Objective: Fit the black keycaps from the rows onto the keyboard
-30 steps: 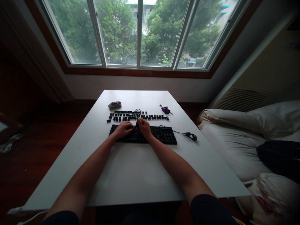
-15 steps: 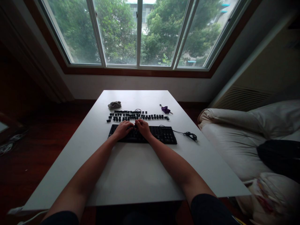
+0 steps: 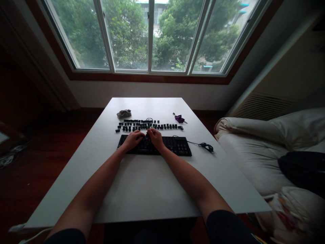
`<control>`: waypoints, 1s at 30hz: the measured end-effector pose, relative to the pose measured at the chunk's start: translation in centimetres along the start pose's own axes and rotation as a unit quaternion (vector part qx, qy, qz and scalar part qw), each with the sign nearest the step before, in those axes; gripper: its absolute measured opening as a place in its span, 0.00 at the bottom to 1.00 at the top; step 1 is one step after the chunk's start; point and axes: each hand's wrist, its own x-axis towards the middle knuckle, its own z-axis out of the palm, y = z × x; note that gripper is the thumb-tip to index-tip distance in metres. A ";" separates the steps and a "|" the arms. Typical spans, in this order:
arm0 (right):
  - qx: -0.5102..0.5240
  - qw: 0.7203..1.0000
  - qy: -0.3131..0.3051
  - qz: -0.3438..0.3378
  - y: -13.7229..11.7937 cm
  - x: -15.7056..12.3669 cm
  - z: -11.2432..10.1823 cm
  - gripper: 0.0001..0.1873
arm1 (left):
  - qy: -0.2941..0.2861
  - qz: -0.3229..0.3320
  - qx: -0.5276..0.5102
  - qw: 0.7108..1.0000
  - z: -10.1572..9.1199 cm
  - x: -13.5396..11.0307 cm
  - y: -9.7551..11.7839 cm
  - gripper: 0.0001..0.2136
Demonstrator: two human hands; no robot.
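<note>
Only small shifts are seen. Since one second ago, the long black plastic keyboard [image 3: 177,145] has been nudged very slightly leftward at its left end, and the bare left hand [image 3: 133,139] over its left half has been carried a touch the same way. Half a second ago, the bent fingers of the bare right hand [image 3: 155,138] were tipped leftward above the keyboard's middle; now they have been drawn slightly back toward its right end. Whether anything is pinched there cannot be made out.
</note>
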 end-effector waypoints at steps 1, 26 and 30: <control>0.004 1.000 0.001 0.000 0.0 0.0 0.0 0.25 | -0.002 -0.003 -0.007 1.000 0.0 0.0 0.0 0.11; -0.007 1.000 -0.014 -0.016 0.2 0.1 0.2 0.22 | 0.041 -0.006 -0.096 0.994 -0.2 0.1 -1.0 0.12; -0.003 1.000 -0.015 -0.018 0.3 0.1 0.3 0.22 | 0.052 -0.025 -0.111 0.992 -0.3 0.1 -1.2 0.12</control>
